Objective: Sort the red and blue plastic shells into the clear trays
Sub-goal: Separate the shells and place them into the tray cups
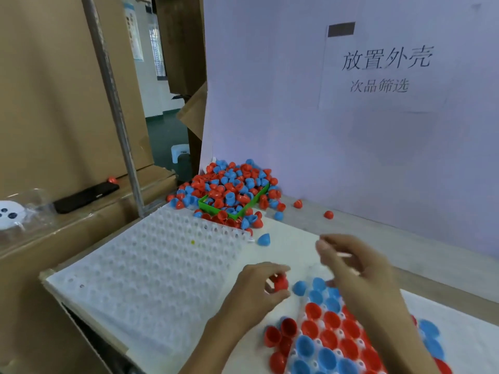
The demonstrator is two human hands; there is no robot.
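My left hand [259,290] pinches a red shell [280,283] just left of a clear tray [302,317] at the lower right. Red and blue shells fill that tray's cups open side up. A few red shells [280,336] lie loose by its left edge. My right hand [356,268] hovers over the tray's far end. It is blurred, with fingertips drawn together, and I cannot tell whether they hold anything. A stack of clear dimpled trays [162,265] with bare cups lies to the left. A big pile of mixed shells [229,184] sits at the back.
A green tray [259,199] is half buried in the shell pile. Stray shells include a blue one [264,239] and a red one [328,214] on the table. A white board [351,130] stands behind. A phone [86,197] and cardboard boxes are on the left.
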